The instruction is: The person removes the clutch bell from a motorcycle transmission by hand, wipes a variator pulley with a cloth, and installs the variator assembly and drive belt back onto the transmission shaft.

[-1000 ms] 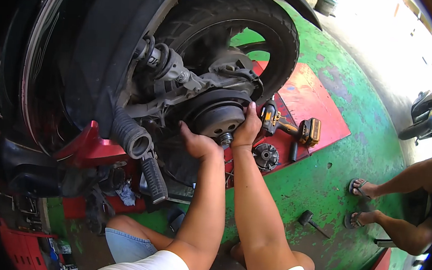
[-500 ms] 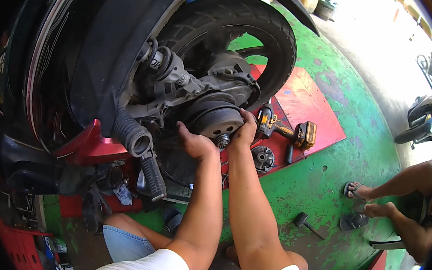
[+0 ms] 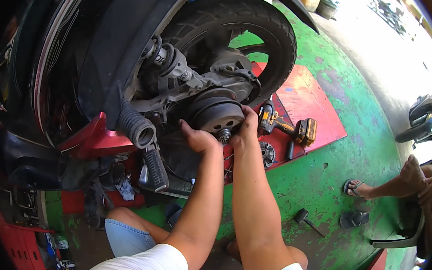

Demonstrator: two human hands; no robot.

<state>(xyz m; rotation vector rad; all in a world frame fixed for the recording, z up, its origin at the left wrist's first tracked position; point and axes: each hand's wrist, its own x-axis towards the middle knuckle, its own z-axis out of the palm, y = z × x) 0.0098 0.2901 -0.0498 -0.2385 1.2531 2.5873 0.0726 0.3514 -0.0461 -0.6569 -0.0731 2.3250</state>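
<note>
Raised since the earlier frame, well to the right of and below the rear tyre: a bystander's foot, now off the floor, with a sandal below. Head view: cupping a metal drum, just below the tyre, between left hand and right hand. Thumbs spread apart; other fingers mostly hidden, cannot tell how tightly curled. Beside the tyre's lower right, cordless driver; farther below, finned disc. Seemingly handling the drum at its shaft; calls for even support from both sides.

Drum left of drill, drill on platform, mallet on floor.
</note>
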